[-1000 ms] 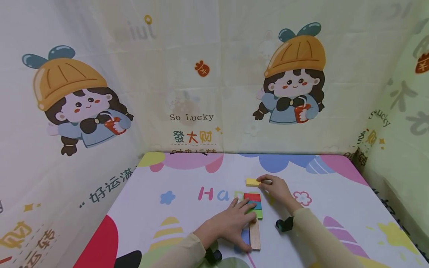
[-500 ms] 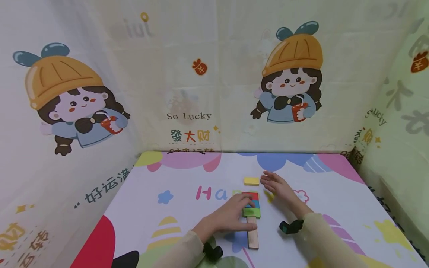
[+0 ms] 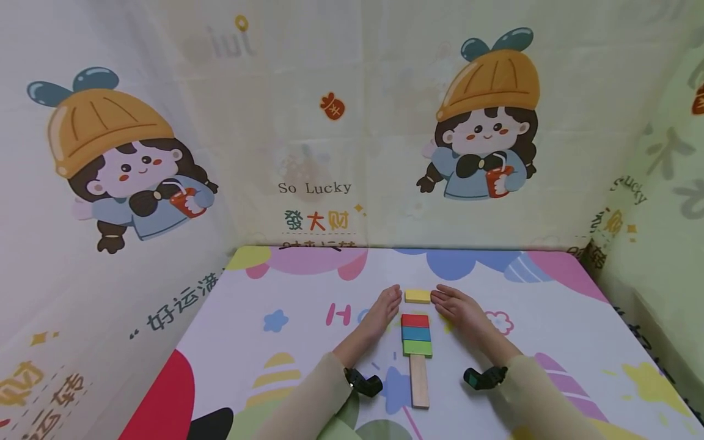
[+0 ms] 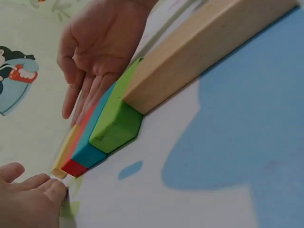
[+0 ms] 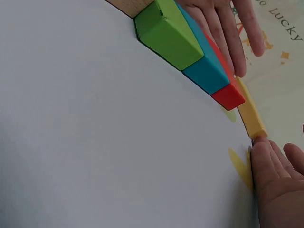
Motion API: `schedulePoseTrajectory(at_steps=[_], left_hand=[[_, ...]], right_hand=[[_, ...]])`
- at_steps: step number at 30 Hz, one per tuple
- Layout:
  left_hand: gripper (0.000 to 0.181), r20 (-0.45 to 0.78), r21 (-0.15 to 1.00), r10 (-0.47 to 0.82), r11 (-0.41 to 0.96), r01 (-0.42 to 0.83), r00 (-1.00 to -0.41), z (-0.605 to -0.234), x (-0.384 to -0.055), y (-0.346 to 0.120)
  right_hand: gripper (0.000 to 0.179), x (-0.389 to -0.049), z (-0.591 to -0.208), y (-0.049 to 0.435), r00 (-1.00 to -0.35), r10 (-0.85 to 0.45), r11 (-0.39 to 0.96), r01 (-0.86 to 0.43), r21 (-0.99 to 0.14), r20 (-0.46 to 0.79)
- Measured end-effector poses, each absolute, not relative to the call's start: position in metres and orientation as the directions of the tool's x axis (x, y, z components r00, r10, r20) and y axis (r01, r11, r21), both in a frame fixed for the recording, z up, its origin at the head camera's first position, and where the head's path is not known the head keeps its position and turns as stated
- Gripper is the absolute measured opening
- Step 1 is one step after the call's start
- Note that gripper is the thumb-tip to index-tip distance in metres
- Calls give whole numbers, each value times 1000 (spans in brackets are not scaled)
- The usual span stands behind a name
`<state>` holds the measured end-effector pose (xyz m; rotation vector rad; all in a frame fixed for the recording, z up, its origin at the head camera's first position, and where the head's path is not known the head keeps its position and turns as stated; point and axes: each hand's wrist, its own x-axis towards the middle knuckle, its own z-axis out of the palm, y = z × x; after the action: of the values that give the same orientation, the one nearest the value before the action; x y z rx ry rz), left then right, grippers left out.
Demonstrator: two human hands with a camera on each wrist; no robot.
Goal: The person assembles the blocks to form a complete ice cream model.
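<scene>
A yellow block (image 3: 418, 296) lies crosswise at the far end of a line of wooden blocks, with a small gap before the red block (image 3: 415, 321). Behind red, a blue block (image 3: 415, 333) and a green block (image 3: 417, 348) sit side by side, touching. From the green one a long plain wood block (image 3: 419, 382) runs toward me. My left hand (image 3: 379, 313), fingers straight, stands on edge just left of the yellow block. On its other side my right hand (image 3: 459, 308) has straight fingers, their tips at the block's right end (image 5: 253, 114).
The blocks lie on a printed tabletop (image 3: 308, 348) with coloured shapes and letters. Patterned cloth walls (image 3: 385, 153) enclose the back and both sides. A small black camera is strapped on each wrist, such as the right wrist camera (image 3: 484, 378).
My left hand has left the red, blue and green blocks and moved forward beside the yellow block. The right hand has released its pinch on the yellow block and straightened its fingers.
</scene>
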<state>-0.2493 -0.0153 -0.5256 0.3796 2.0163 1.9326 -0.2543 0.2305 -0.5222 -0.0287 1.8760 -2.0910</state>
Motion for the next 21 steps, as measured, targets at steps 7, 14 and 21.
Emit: schedulePoseTrajectory(at_steps=[7, 14, 21], left_hand=[[74, -66, 971, 428, -181, -157, -901, -527, -253, -16], [73, -67, 928, 433, -305, -215, -899, -529, -251, -19], [71, -90, 918, 431, -314, -243, -898, -529, -248, -20]], right_hand=[[54, -253, -524, 228, -942, -274, -44, 214, -976, -194], [55, -251, -527, 228, -940, -285, -42, 209, -977, -188], [53, -248, -529, 229, -938, -274, -31, 229, -973, -212]])
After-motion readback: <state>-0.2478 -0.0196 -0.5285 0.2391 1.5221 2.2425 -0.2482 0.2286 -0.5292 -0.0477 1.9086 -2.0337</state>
